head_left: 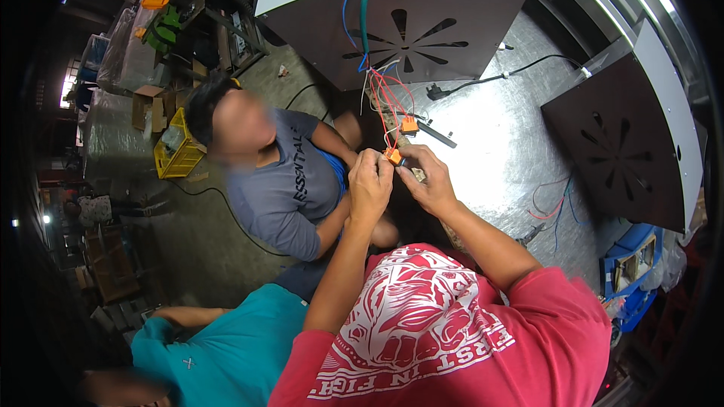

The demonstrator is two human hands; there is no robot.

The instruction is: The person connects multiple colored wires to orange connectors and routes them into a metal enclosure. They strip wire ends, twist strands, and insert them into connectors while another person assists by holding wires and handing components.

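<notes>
Between my two hands is a small orange-and-black electrical part (394, 156) with thin red and white wires (383, 105) running up from it. My left hand (369, 187) pinches its left side, where the wires come in. On the other side, the thumb and forefinger of my right hand (431, 185) close on its dark end. A second orange part (409, 125), also wired, rests just beyond my fingertips near the metal table's edge. The wires lead to a green sleeve (366, 19) and a blue wire that come out of a grey-and-white metal cabinet (452, 7). My fingertips hide some of the held part.
A similar cabinet (618, 136) with loose wires stands at the right of the shiny metal table (490, 136). A black plug and cord (436, 92) and a dark strip (437, 134) lie on it. Left are a person in grey (283, 188) and one in teal (226, 347).
</notes>
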